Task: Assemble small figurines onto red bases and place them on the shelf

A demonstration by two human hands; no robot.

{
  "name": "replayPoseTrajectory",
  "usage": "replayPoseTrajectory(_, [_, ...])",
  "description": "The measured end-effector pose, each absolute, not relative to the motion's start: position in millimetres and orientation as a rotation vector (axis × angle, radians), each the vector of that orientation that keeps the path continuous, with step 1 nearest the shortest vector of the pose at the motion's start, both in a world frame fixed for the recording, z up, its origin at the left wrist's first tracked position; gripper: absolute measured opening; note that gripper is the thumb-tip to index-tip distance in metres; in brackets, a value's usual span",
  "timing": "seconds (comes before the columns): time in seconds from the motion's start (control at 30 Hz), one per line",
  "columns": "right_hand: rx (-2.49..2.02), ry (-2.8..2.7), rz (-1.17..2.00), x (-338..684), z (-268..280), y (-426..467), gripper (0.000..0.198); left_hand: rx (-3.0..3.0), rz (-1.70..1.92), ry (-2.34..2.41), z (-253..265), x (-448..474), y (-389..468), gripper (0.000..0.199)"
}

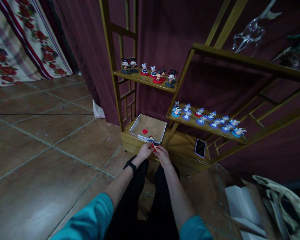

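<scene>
While both hands meet at the shelf's bottom edge, a shallow cardboard box (150,128) with a red disc (145,131) lies just beyond them, a phone (200,148) off to the right. The left hand (145,151) and right hand (162,155) pinch a small red-based figurine (155,145) between fingertips; its orientation is too small to tell.

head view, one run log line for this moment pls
left hand + right hand: pinching small figurine together | by cardboard box, red disc inside | phone on shelf base
</scene>
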State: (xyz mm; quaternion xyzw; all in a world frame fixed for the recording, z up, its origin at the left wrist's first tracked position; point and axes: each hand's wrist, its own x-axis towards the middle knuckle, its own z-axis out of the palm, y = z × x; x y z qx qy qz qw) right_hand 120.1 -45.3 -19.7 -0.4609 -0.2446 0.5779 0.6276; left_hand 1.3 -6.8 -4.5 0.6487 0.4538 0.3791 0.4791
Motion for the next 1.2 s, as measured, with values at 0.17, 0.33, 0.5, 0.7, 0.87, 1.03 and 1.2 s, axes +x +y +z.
replayPoseTrajectory(0.17, [-1.066,-0.600,1.325,121.5,-21.5,-43.5,0.028,1.890,0.827,1.351,3.5,4.6,-18.2,0.018])
replayPoseTrajectory(0.33, [-1.068,-0.574,1.320,123.2,-25.6,-42.6,0.025,2.207,0.713,1.460,7.4,8.6,-30.9,0.022])
replayPoseTrajectory(0.5, [-1.048,-0.552,1.291,125.1,-26.3,-42.7,0.020,2.398,0.625,1.521,14.3,10.0,-42.1,0.032])
replayPoseTrajectory(0.7, [-1.030,-0.573,1.270,127.5,-23.3,-44.8,0.031,2.600,0.575,1.567,17.8,11.8,-50.6,0.043])
replayPoseTrajectory(0.87, [-1.037,-0.642,1.274,131.5,-21.2,-48.8,0.035,2.705,0.550,1.515,17.2,10.7,-53.4,0.046])
replayPoseTrajectory(1.03, [-1.032,-0.691,1.273,134.1,-18.5,-51.2,0.038,2.733,0.547,1.521,16.2,9.3,-53.9,0.047])
replayPoseTrajectory(1.2, [-1.035,-0.701,1.285,133.4,-16.9,-50.7,0.039,2.751,0.568,1.502,15.8,9.4,-53.5,0.048])
